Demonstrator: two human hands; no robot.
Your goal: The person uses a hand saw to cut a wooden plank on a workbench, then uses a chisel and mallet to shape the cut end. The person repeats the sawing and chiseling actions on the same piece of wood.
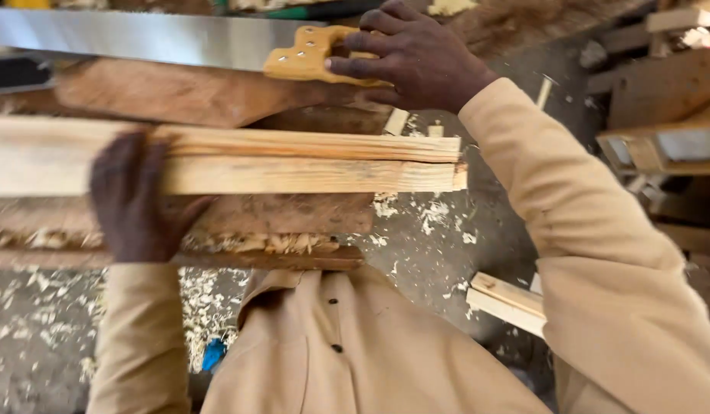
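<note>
Head-cam view looking down at a person w/ two bare hands at work on wood. A pale wooden plank [294,161] lies across the frame from the left edge to about centre-right, its sawn end split along the grain. It rests on darker, rougher boards [278,215] stacked below it, w/ curled shavings [271,244] caught between those boards.

Left hand [136,199] presses on the near face of the plank, fingers closed over its top edge, holding it down; slightly blurred.

Right hand [409,57] is beyond the plank, fingers wrapped tight round the yellow handle [309,57] of a hand saw. The saw's bright steel blade [140,37] runs left from the handle to the frame edge, lying just above a reddish-brown board [179,93] behind the plank.

Both arms wear tan sleeves [593,230]; a tan buttoned shirt [340,353] fills the lower centre.

Below, grey floor [439,261] scattered w/ pale wood chips. A short pale offcut [508,303] lies on the floor near the right sleeve. A small blue object [213,354] shows lower left, too small to identify. Blurred timber pieces [662,115] sit at the right.
</note>
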